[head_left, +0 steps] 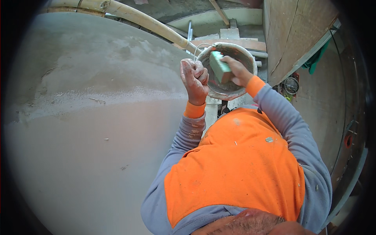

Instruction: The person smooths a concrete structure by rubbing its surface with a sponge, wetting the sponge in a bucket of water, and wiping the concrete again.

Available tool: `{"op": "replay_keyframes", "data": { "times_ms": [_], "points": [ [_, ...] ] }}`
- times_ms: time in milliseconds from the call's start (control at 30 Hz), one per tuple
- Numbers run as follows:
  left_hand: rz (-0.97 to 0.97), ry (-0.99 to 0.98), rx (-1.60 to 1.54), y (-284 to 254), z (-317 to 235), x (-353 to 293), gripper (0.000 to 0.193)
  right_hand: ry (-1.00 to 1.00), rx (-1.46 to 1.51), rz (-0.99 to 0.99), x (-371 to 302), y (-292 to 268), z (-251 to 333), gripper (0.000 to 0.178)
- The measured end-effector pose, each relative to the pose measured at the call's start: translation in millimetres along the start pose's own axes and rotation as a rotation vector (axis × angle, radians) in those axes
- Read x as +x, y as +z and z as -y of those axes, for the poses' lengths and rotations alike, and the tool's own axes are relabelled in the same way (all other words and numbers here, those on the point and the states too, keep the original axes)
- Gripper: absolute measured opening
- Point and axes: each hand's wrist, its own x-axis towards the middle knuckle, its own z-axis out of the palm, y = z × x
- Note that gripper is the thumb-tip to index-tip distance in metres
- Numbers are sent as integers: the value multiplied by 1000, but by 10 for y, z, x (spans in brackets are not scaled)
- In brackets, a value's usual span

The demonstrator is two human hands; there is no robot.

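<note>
A round bucket [252,66] with a plaster-smeared rim stands ahead of me, grey and wet-looking inside. My right hand [237,71] grips a thick pale green sponge block [220,67], tilted over the bucket's mouth. At the bucket's left side is my left hand [194,80], coated in whitish plaster, its fingers curled closed. The bucket's thin wire handle [199,46] arches from the far rim down to these fingers, where the rest of it is hidden. Both my sleeves are grey with orange cuffs.
On the left spreads a curved wall surface [98,129], with smooth damp plaster and a rougher whitish band. Bamboo poles [145,23] run along its far edge. Boards [230,34] lie beyond the bucket. A wooden panel [293,31] rises at right, beside a green cloth [314,60].
</note>
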Motion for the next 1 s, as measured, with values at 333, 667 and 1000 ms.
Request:
{"op": "replay_keyframes", "data": {
  "times_ms": [333,667,1000],
  "points": [
    [43,-28,-111,-62,-11,-43,45,-331,324,527,-644,380,605,50],
    [128,-200,-143,-217,166,-183,36,-2067,-63,470,-1451,2793,1820,85],
    [135,-177,-117,-62,-34,-152,38,-2332,73,163,-1376,4149,2445,78]
  ]
}}
